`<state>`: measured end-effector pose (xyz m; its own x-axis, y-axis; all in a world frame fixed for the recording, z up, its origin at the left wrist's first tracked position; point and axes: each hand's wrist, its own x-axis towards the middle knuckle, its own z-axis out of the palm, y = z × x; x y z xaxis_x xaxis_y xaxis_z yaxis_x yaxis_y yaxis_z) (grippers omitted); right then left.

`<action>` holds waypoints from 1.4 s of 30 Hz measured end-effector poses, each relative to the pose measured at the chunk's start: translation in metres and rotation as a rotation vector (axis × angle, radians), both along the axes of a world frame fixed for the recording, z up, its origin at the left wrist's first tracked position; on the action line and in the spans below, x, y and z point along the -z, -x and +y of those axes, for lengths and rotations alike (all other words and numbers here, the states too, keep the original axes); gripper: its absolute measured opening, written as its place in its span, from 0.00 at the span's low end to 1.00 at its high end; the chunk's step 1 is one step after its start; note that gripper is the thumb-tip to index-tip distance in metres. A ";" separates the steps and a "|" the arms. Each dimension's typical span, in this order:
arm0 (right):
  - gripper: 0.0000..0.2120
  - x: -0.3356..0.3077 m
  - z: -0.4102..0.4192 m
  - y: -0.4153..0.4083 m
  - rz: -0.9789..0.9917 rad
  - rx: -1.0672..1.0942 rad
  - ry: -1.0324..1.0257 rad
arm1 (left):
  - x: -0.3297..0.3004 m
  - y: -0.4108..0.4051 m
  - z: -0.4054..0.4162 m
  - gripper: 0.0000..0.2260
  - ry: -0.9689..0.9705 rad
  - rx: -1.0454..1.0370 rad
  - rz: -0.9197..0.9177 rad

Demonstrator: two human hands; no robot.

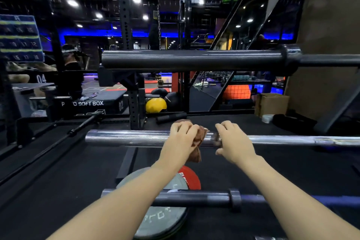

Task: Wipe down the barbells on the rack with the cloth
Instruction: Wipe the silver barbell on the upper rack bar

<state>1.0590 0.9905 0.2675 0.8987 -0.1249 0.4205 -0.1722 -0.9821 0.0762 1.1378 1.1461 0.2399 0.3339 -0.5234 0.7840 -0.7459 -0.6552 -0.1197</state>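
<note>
We are gripping the brown cloth (196, 140) with our left hand (180, 138), fingers curled over it and pressing it onto the sleeve of the middle barbell (126, 137), the chrome one lying across the rack at arm's reach. Our right hand (232, 140) is wrapping the same bar just beside the cloth, thumb below and fingers over the top, steadying it. A tail of cloth is hanging loose beneath the bar. The upper barbell (194, 60), dark and thick, is crossing the view above; the lower barbell (204, 198) is passing beneath our forearms, over grey and red weight plates (165, 218) lying on the floor.

We are judging the wipe to be under way on the middle bar only, with the other two not yet handled. The risks from here: the sleeve may be spinning freely under the cloth, so that rubbing merely turns it without cleaning; the dangling tail may be catching at the collar or slipping from our grip toward the plates; and, with the two hands nearly touching, a quick stroke rightward may be pinching our fingers
</note>
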 end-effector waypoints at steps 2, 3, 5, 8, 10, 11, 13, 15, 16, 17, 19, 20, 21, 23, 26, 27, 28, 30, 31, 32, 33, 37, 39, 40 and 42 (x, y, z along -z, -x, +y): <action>0.42 0.006 -0.007 0.001 0.005 -0.050 -0.080 | 0.000 0.009 -0.019 0.21 -0.002 0.026 0.041; 0.43 0.008 -0.012 0.002 -0.003 -0.058 -0.115 | -0.001 0.014 -0.027 0.21 0.009 0.042 0.065; 0.40 0.011 -0.022 0.004 -0.031 -0.072 -0.208 | -0.001 0.022 -0.038 0.21 0.030 0.070 0.082; 0.26 0.008 -0.030 0.003 -0.054 -0.141 -0.365 | 0.004 0.026 -0.040 0.25 0.037 0.117 0.079; 0.24 0.000 -0.032 0.000 0.012 -0.144 -0.376 | 0.005 0.022 -0.037 0.27 0.010 0.123 0.072; 0.25 -0.006 -0.034 -0.002 0.052 -0.133 -0.374 | 0.003 0.021 -0.035 0.27 -0.004 0.130 0.085; 0.26 -0.019 -0.038 -0.008 0.144 -0.117 -0.397 | -0.006 0.021 -0.034 0.26 -0.024 0.148 0.155; 0.26 -0.031 -0.042 -0.014 0.235 -0.108 -0.429 | -0.019 0.022 -0.036 0.23 -0.035 0.163 0.280; 0.27 -0.035 -0.044 -0.016 0.262 -0.105 -0.451 | -0.024 0.021 -0.037 0.23 -0.031 0.161 0.350; 0.27 -0.036 -0.045 -0.018 0.270 -0.105 -0.472 | -0.028 0.020 -0.038 0.23 -0.037 0.142 0.404; 0.27 -0.032 -0.044 -0.018 0.244 -0.100 -0.480 | -0.031 0.021 -0.044 0.21 -0.036 0.101 0.440; 0.27 -0.024 -0.044 -0.019 0.219 -0.107 -0.461 | -0.031 0.023 -0.047 0.20 -0.023 0.083 0.439; 0.30 -0.014 -0.043 -0.019 0.193 -0.124 -0.441 | -0.030 0.026 -0.051 0.20 0.001 0.067 0.428; 0.35 0.005 -0.039 -0.018 0.114 -0.176 -0.396 | -0.024 0.030 -0.057 0.18 0.066 0.052 0.393; 0.30 0.014 -0.035 -0.015 -0.029 -0.195 -0.328 | -0.016 0.031 -0.058 0.17 0.111 0.075 0.316; 0.29 0.013 -0.034 -0.014 -0.035 -0.181 -0.325 | -0.014 0.030 -0.057 0.16 0.098 0.086 0.290; 0.29 0.012 -0.033 -0.014 -0.023 -0.173 -0.328 | -0.013 0.029 -0.054 0.15 0.079 0.092 0.273; 0.24 0.008 -0.033 -0.013 -0.005 -0.156 -0.342 | -0.012 0.025 -0.042 0.16 0.024 0.090 0.254; 0.20 0.006 -0.032 -0.013 0.000 -0.136 -0.329 | -0.011 0.021 -0.033 0.16 0.006 0.088 0.254; 0.20 0.005 -0.030 -0.012 0.010 -0.116 -0.314 | -0.009 0.017 -0.022 0.16 -0.001 0.072 0.262; 0.21 0.004 -0.029 -0.012 0.023 -0.103 -0.307 | -0.009 0.011 -0.008 0.17 0.010 0.039 0.270; 0.27 0.002 -0.025 -0.014 0.039 -0.080 -0.323 | -0.019 -0.007 0.030 0.15 0.076 -0.131 0.387; 0.28 0.002 -0.024 -0.015 0.036 -0.076 -0.344 | -0.027 -0.001 0.025 0.15 0.035 -0.175 0.395; 0.28 0.002 -0.023 -0.015 0.035 -0.071 -0.350 | -0.028 0.005 0.017 0.17 0.009 -0.155 0.402; 0.27 0.002 -0.022 -0.013 0.034 -0.062 -0.351 | -0.025 0.017 -0.002 0.26 -0.026 -0.063 0.439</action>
<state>1.0717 0.9681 0.2658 0.9219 -0.2010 0.3311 -0.1143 -0.9580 -0.2632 1.1209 1.1442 0.2654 0.6644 -0.5088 0.5475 -0.6882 -0.7022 0.1826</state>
